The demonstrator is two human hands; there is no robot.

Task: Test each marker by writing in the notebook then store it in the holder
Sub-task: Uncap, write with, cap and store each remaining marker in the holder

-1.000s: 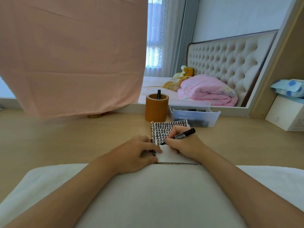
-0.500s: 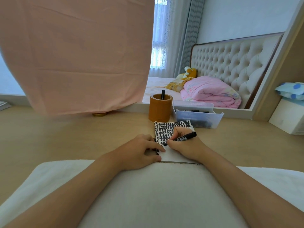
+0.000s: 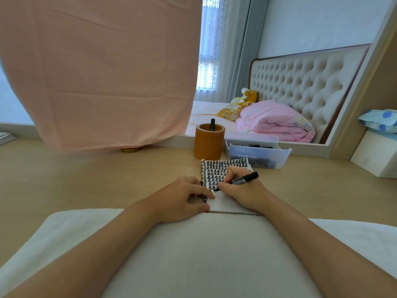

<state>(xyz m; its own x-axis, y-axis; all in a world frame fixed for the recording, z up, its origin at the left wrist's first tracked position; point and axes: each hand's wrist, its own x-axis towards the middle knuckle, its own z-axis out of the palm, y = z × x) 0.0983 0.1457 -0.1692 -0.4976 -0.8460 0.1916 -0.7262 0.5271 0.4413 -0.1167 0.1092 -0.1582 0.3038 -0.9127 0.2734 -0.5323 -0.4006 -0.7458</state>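
Your right hand [image 3: 242,190] writes with a slim black marker [image 3: 245,179] in the small white notebook [image 3: 223,171] on the pale wooden bench [image 3: 86,179].

At 12 o'clock from the notebook stands an orange-brown cylindrical holder [image 3: 208,145] with one black pen-shaped marker [image 3: 212,124] upright inside it. At 1 o'clock, just beside the holder, a translucent plastic tray [image 3: 260,155] holds several dark markers lying flat; you cannot count them through the wall. Your right hand's fingers are curled round the slim marker, its tip on the page and its rear end pointing to 2 o'clock. Your left hand [image 3: 182,198] lies at 8 o'clock, its relaxed fingers pressing on the notebook's left edge. White print runs along the barrel, too small to read. Rows of repeated black marks fill the upper page.
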